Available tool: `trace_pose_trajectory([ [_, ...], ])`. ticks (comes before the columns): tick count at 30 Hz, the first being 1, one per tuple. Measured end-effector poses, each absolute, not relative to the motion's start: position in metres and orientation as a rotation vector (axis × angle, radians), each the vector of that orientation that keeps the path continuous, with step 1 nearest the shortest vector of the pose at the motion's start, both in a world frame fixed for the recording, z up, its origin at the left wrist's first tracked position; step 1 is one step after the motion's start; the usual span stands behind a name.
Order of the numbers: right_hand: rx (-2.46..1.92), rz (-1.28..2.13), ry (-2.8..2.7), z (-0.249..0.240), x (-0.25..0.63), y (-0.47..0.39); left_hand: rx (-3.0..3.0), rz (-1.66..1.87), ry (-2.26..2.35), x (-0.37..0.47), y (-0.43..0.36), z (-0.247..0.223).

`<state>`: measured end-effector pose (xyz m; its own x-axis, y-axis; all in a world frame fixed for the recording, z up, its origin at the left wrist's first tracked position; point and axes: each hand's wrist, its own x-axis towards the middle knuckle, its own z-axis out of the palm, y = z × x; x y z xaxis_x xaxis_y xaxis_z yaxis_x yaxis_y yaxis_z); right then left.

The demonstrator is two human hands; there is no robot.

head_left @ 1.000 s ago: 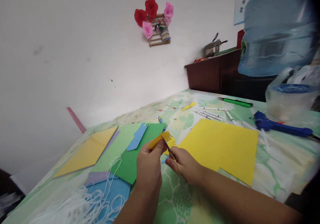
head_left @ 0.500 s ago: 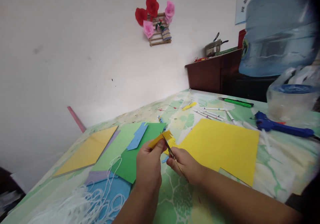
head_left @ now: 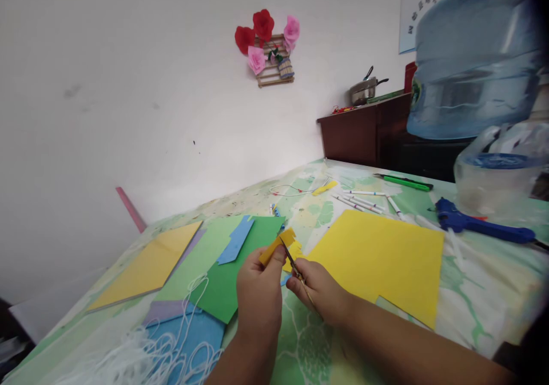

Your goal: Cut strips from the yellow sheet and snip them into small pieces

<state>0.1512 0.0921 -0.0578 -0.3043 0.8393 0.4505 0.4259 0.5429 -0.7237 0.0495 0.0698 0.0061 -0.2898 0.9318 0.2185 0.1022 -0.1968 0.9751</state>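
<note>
My left hand point(head_left: 259, 285) is closed on a folded strip of orange-yellow paper point(head_left: 270, 250), pinched between thumb and fingers. The strip's far end is cut into a fringe. In my right hand point(head_left: 321, 290) is a pair of scissors point(head_left: 295, 266), its blades meeting the strip just above my left thumb. Part of the scissors' handles is hidden by my fingers. Behind the strip lie jagged yellow paper scraps point(head_left: 294, 253). A large yellow sheet point(head_left: 377, 259) lies to the right of my hands, and a dark green sheet point(head_left: 223, 288) to the left.
Left are a blue paper piece point(head_left: 235, 241), a pale yellow pad point(head_left: 150, 265) and tangled white cord point(head_left: 124, 356). Toward the back right lie several white markers point(head_left: 358, 203), a green cutter point(head_left: 407, 183) and a blue glue gun point(head_left: 480, 223). A plastic tub point(head_left: 497, 179) stands at right.
The whole view has shifted slightly, with the scene lower in the frame. My hands keep the same hold on paper and scissors. The fringed end of the strip shows a little differently.
</note>
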Motion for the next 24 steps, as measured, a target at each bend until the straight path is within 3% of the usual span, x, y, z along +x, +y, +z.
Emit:
trace_pose_trajectory([
  [24,-1.026,0.658,-1.918,-0.06,0.153,0.095,1.351,1.439,1.542,0.047,0.066,0.022],
])
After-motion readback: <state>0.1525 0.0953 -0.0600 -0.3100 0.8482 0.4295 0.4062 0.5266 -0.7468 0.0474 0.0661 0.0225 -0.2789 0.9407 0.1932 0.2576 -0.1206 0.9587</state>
